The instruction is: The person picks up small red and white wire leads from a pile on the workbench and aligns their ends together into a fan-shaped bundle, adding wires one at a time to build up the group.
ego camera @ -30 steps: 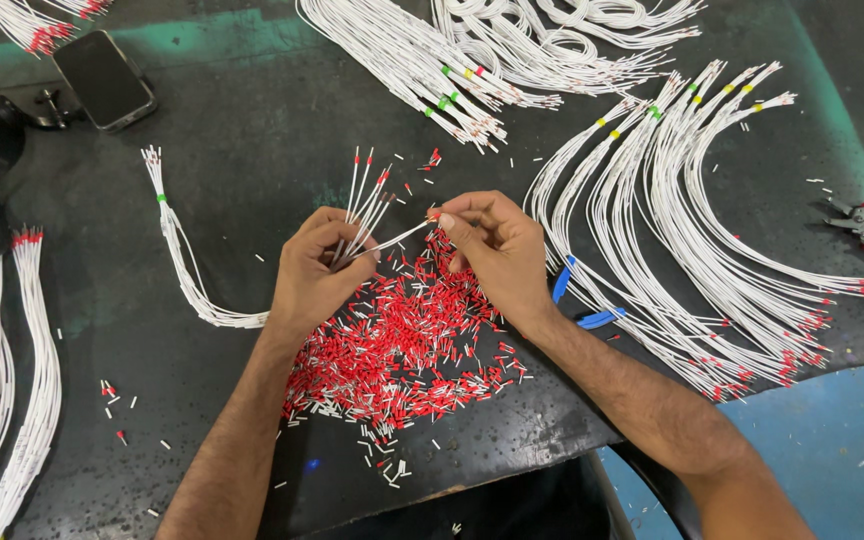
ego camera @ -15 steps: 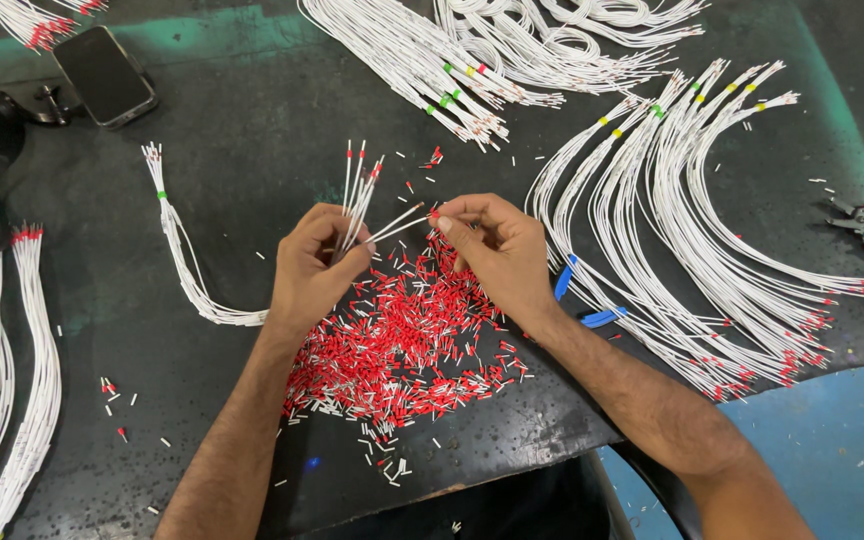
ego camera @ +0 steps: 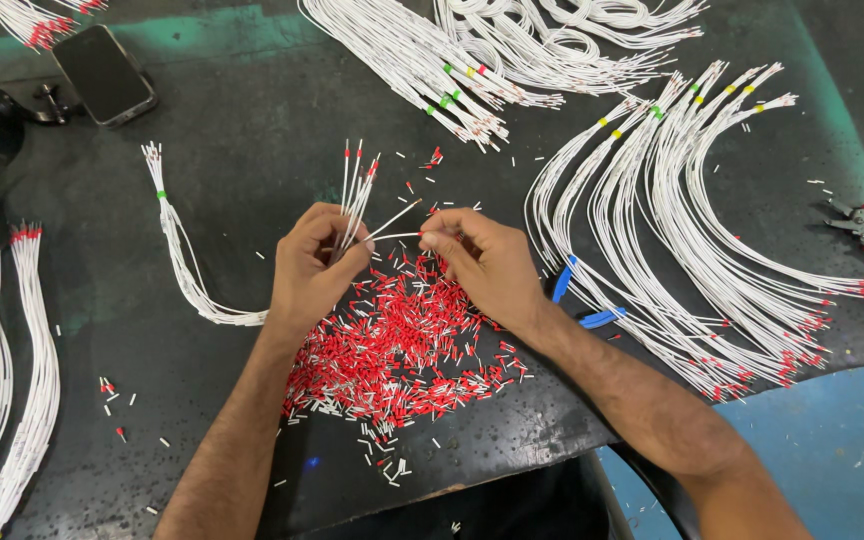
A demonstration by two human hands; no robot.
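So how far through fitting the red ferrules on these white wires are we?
Done: curved bundles at right carry red tips. In hand: left hand grips a small wire bunch, some tipped; right hand pinches one wire's end. Left: a big red ferrule pile and a green-banded bundle.

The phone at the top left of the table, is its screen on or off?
Off. The phone lies flat with its screen facing up, and the screen is uniformly dark, showing only faint reflections and no lit picture.

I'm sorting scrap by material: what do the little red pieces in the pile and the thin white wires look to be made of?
Small red sleeve pieces: apparently glossy plastic collars with pale ends, possibly metal; too small to confirm. Thin white wires held by the left hand: smooth, matte, probably plastic insulation; they bend in soft curves. The cores are not visible.
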